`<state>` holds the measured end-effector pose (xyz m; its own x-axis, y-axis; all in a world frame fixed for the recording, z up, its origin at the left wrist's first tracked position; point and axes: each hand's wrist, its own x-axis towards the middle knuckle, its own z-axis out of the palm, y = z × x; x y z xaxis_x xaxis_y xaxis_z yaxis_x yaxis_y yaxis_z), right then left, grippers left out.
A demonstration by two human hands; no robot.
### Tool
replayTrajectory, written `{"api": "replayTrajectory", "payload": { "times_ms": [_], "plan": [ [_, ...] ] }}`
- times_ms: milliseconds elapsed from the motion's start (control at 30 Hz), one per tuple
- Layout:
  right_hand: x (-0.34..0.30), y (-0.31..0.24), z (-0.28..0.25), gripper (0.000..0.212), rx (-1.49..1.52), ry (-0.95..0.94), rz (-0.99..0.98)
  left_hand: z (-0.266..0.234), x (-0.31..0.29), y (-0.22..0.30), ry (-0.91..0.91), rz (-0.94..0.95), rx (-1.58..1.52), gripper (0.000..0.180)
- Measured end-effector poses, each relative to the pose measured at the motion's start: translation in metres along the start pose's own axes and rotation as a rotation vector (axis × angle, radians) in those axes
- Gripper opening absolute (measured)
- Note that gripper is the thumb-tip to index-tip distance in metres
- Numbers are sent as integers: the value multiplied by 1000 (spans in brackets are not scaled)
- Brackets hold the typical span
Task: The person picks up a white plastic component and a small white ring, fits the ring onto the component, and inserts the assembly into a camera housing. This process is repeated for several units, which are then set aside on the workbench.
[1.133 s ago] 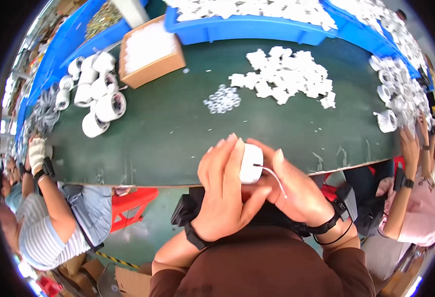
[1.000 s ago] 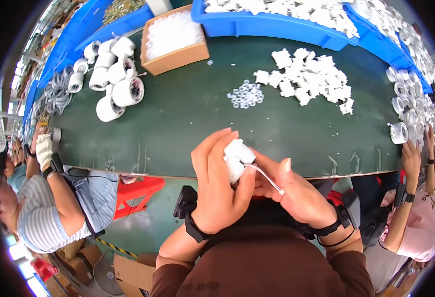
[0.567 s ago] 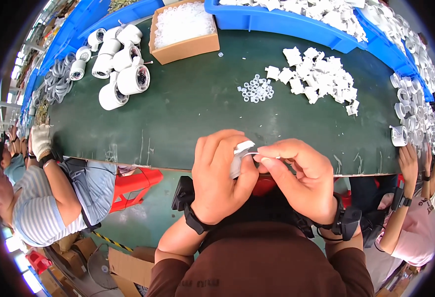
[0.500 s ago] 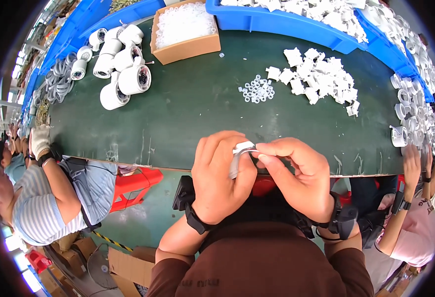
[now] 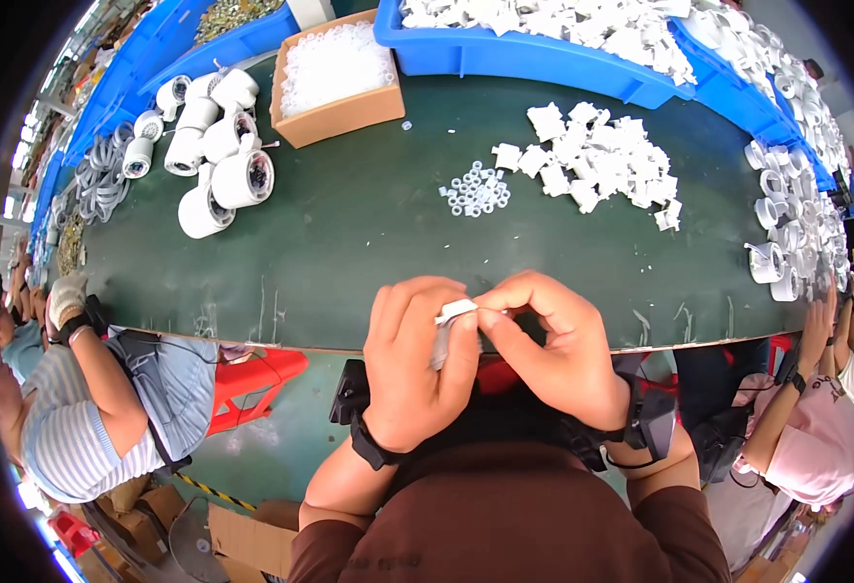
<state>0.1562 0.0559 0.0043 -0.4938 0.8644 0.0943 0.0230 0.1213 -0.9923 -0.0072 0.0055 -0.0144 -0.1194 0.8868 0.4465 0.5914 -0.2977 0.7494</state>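
Observation:
Near the table's front edge, my left hand (image 5: pixel 409 361) is closed round a small white plastic piece (image 5: pixel 458 309). A greyish strip (image 5: pixel 440 345) hangs below that piece, along my left fingers. My right hand (image 5: pixel 561 352) pinches thumb and forefinger together at the piece's right side, on what seems the thin end of the strip, mostly hidden by the fingertips. Beyond my hands lie a small cluster of clear plastic rings (image 5: pixel 476 189) and a heap of white plastic parts (image 5: pixel 602 155).
White cylindrical camera housings (image 5: pixel 223 160) stand at left, beside coiled grey cables (image 5: pixel 106 175). A cardboard box (image 5: pixel 344 115) of clear pieces and a blue bin (image 5: pixel 534 60) line the back. White rings (image 5: pixel 786 219) lie at right. Co-workers sit on both sides, one in a striped shirt (image 5: pixel 82 428).
My hands have drawn slightly closer together, and less of the grey strip shows between them. The table and its things have shifted left and slightly down in the view.

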Motion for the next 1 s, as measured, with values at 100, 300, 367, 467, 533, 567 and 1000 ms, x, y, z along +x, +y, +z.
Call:
{"api": "replayTrajectory", "payload": {
  "times_ms": [100,300,367,467,533,567,1000],
  "plan": [
    [24,-5,-35,5,-242,-212,-138,-2,1,-1,39,32,40,14],
    [95,11,-74,19,-933,86,-449,-3,2,5,-44,23,5,12],
    [105,17,-72,19,-1000,17,-513,-2,0,7,-41,27,16,12],
    [115,29,-72,19,-1121,-34,-536,-1,-1,7,-32,26,5,12],
    [116,34,-74,18,-1177,-15,-496,-1,-1,7,-34,19,-1,12],
    [116,35,-75,16,-1166,33,-510,-2,0,7,-37,8,-12,12],
    [-1,7,-14,15,-23,-101,-41,-7,-5,4,-95,-183,-415,15]
  ]
}}
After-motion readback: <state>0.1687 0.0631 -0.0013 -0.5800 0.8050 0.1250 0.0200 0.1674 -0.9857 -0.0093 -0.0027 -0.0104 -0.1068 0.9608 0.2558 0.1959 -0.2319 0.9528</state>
